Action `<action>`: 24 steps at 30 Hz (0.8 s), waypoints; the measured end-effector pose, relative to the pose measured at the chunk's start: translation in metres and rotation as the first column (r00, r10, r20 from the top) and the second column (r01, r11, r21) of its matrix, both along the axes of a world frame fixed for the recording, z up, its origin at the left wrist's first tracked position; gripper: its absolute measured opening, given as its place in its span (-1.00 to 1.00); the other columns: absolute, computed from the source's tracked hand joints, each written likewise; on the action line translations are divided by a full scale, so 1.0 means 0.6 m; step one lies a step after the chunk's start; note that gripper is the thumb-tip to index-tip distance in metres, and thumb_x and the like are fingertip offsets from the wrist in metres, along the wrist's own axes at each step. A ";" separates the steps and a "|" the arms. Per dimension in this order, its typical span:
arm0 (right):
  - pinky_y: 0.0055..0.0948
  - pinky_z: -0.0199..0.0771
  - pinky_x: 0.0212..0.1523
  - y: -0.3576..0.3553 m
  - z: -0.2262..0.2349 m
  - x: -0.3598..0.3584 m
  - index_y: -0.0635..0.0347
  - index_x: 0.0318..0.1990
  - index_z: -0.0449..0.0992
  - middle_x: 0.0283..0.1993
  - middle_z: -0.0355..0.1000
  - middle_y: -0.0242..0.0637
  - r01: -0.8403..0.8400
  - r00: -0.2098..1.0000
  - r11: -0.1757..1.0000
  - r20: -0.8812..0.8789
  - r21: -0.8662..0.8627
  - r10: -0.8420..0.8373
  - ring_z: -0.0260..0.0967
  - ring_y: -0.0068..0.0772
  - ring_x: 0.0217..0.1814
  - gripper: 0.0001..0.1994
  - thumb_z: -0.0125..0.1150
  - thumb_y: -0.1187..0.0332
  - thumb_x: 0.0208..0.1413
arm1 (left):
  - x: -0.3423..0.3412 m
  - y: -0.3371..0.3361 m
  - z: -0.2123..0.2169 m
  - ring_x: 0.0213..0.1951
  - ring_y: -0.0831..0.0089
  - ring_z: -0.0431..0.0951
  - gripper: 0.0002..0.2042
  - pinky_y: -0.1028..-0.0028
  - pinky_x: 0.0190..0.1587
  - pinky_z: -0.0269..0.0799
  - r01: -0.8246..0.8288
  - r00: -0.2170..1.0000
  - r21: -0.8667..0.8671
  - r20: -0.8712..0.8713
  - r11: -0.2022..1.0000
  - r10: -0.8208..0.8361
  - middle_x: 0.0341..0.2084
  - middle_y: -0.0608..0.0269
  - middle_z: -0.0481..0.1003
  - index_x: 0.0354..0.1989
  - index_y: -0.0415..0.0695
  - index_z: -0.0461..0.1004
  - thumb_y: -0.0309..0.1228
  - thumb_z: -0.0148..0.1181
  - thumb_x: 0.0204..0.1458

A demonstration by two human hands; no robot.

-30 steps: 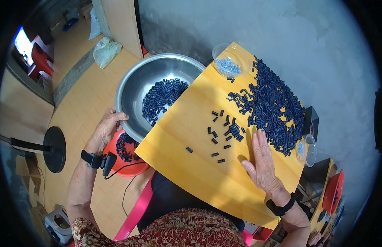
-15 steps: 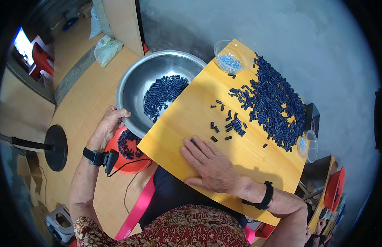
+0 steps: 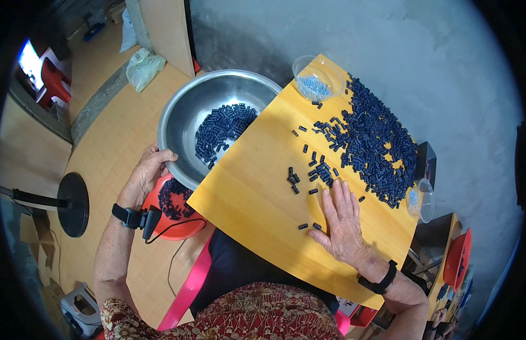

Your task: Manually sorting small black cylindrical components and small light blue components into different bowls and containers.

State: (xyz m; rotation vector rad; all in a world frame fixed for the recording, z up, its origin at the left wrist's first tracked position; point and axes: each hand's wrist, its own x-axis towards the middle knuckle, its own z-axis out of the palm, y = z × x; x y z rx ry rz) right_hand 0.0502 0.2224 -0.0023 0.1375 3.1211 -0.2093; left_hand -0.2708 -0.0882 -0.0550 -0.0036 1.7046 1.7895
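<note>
My left hand [image 3: 150, 171] grips the near-left rim of a large steel basin [image 3: 173, 113], its thumb over the edge. Small black cylindrical pieces [image 3: 224, 129] lie heaped in the basin, which sits against the left edge of a yellow wooden table [image 3: 246, 187]. Flat on the tabletop rests my right hand [image 3: 343, 229], fingers stretched out and apart. Its fingertips are close to a loose cluster of black pieces [image 3: 322, 171], and a few more [image 3: 310, 226] lie beside its thumb. A big spread pile of the same pieces [image 3: 376, 141] covers the table's right side.
A clear tub of small silvery parts [image 3: 315, 86] stands at the far corner; another clear tub [image 3: 424, 201] is at the right edge. Below the steel basin is a red basin [image 3: 186, 229] with black pieces. A black round stand base [image 3: 73, 204] is on the left.
My right hand has moved right across the tabletop, toward the loose cluster. A few black pieces now show beside its thumb. My left hand stays on the basin rim.
</note>
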 end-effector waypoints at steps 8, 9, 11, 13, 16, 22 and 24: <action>0.14 -0.29 0.40 0.034 -0.002 -0.067 0.10 0.42 -0.05 0.48 -0.28 0.18 -0.024 0.998 0.999 -0.062 -0.026 0.022 -0.40 0.26 0.53 0.05 0.27 -0.27 -0.13 | 0.003 0.004 -0.002 -0.62 0.69 0.39 -0.77 0.69 -0.53 0.37 -0.027 0.999 0.049 0.027 0.998 0.025 -0.51 0.40 0.50 -0.22 -0.18 0.45 -0.57 0.17 -0.13; 0.14 -0.29 0.41 0.031 0.000 -0.077 0.11 0.42 -0.05 0.48 -0.28 0.17 -0.036 0.999 0.998 -0.043 -0.057 0.033 -0.40 0.26 0.53 0.06 0.27 -0.28 -0.14 | 0.001 0.001 -0.005 -0.62 0.69 0.39 -0.77 0.69 -0.53 0.37 -0.030 0.999 0.049 0.023 0.998 0.029 -0.51 0.40 0.50 -0.22 -0.18 0.45 -0.57 0.17 -0.13; 0.11 -0.28 0.42 0.028 0.000 -0.096 0.13 0.42 -0.03 0.48 -0.28 0.18 -0.079 0.996 0.993 -0.036 -0.091 0.076 -0.39 0.23 0.53 0.05 0.27 -0.28 -0.14 | -0.005 -0.006 -0.012 -0.64 0.70 0.42 -0.80 0.67 -0.57 0.42 0.011 1.000 0.047 0.019 0.999 -0.012 -0.56 0.37 0.46 -0.25 -0.23 0.42 -0.59 0.14 -0.10; 0.09 -0.27 0.42 0.024 -0.007 -0.113 0.13 0.41 -0.03 0.48 -0.28 0.19 -0.107 0.994 0.988 -0.045 -0.112 0.103 -0.38 0.24 0.53 0.04 0.27 -0.27 -0.12 | -0.005 -0.003 -0.010 -0.65 0.70 0.41 -0.81 0.68 -0.60 0.40 0.008 1.000 0.041 0.018 0.999 -0.008 -0.58 0.38 0.45 -0.26 -0.22 0.42 -0.59 0.14 -0.10; 0.01 -0.21 0.43 0.007 -0.009 -0.133 0.18 0.40 -0.01 0.47 -0.26 0.22 -0.135 0.990 0.982 -0.049 -0.130 0.130 -0.34 0.26 0.52 -0.03 0.28 -0.18 -0.05 | -0.001 -0.001 -0.011 -0.65 0.70 0.39 -0.83 0.69 -0.59 0.33 -0.008 1.000 0.022 0.020 1.000 0.008 -0.59 0.43 0.45 -0.29 -0.18 0.46 -0.56 0.17 -0.12; -0.09 -0.14 0.43 -0.001 -0.004 -0.154 0.26 0.40 -0.03 0.45 -0.20 0.22 -0.112 0.990 0.941 -0.115 -0.319 0.079 -0.27 0.19 0.51 -0.10 0.35 0.10 0.00 | 0.001 -0.002 -0.008 -0.66 0.71 0.36 -0.83 0.71 -0.59 0.30 -0.012 1.000 0.002 -0.002 1.000 0.012 -0.59 0.44 0.44 -0.29 -0.17 0.45 -0.55 0.16 -0.11; -0.11 -0.13 0.43 0.014 -0.013 -0.141 0.26 0.40 -0.04 0.45 -0.16 0.20 -0.014 0.971 0.784 -0.195 -0.620 -0.136 -0.25 0.16 0.52 -0.10 0.36 0.18 -0.02 | 0.004 0.007 -0.003 -0.68 0.73 0.34 -0.84 0.73 -0.65 0.28 -0.011 1.000 0.018 -0.008 1.000 0.011 -0.61 0.42 0.42 -0.28 -0.21 0.43 -0.56 0.14 -0.09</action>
